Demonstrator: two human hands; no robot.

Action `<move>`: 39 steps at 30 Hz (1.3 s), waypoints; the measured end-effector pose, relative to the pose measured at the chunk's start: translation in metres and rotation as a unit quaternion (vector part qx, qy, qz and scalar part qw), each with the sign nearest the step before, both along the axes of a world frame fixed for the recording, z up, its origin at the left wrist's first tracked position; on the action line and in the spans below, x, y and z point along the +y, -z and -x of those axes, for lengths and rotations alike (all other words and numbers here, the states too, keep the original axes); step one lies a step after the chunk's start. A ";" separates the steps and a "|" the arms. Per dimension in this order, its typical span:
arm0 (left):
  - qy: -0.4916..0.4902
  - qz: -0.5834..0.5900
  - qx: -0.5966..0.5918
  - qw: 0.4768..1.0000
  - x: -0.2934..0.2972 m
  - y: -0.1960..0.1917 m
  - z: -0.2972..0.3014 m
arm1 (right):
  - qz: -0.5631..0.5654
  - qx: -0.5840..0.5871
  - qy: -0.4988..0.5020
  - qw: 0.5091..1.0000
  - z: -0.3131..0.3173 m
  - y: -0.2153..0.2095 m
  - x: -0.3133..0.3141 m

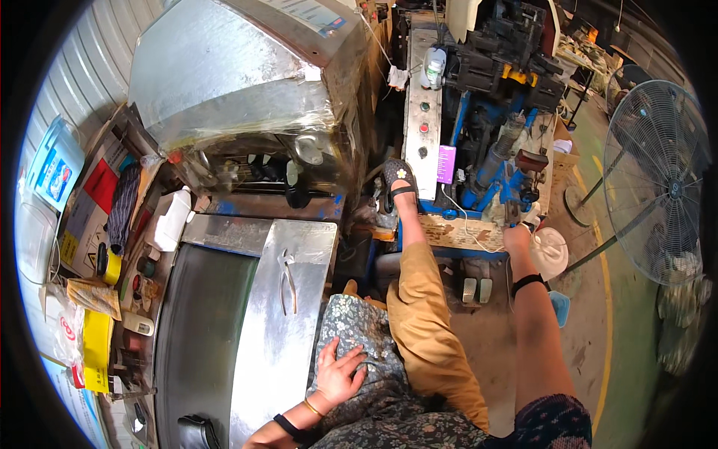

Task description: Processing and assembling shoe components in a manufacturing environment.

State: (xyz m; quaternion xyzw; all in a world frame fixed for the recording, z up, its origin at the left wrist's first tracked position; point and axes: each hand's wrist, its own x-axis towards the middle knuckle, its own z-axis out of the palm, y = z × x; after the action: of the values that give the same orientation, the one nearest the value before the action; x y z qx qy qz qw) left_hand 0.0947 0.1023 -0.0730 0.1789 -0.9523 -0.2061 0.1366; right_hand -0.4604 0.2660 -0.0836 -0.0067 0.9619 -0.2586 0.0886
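My left hand [338, 374] lies on the flowered apron [359, 327] over my lap, fingers spread, holding nothing. My right arm is stretched forward to the front edge of a blue and black machine [497, 161]. There my right hand [516, 239] looks curled closed against a machine part; its fingertips and whatever they grip are hidden. Close beside it stands a white round container [550, 253]. A pair of long-handled pliers [287, 283] rests on the shiny metal plate [263, 359], left of my left hand.
My raised foot in a dark clog [399, 178] is against the machine's control panel [423, 112]. A large fan [666, 183] stands at the right. A dark belt [202, 329] runs along the left, beside a cluttered shelf with a white bottle [173, 219]. Ahead sits a metal hood [224, 71].
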 end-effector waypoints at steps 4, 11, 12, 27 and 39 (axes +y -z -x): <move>-0.019 0.003 0.003 1.000 -0.002 0.000 0.003 | -0.007 -0.010 -0.009 1.000 -0.001 -0.006 0.001; 0.016 0.002 0.010 1.000 -0.003 -0.001 0.002 | 0.007 -0.006 0.008 1.000 -0.015 -0.021 -0.004; 0.010 -0.001 0.004 1.000 -0.002 -0.001 0.001 | -0.001 0.000 0.003 1.000 -0.015 -0.023 -0.006; -0.004 -0.007 0.001 1.000 -0.001 -0.002 0.001 | -0.011 0.050 -0.013 0.999 -0.002 0.005 0.001; 0.006 0.000 0.004 1.000 -0.001 -0.002 0.001 | 0.004 0.007 0.002 1.000 0.005 0.009 0.002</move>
State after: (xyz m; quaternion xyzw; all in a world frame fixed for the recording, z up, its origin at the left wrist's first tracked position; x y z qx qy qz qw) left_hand 0.0933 0.1015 -0.0714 0.1721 -0.9529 -0.2075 0.1390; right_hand -0.4650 0.2678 -0.0930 -0.0071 0.9616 -0.2621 0.0810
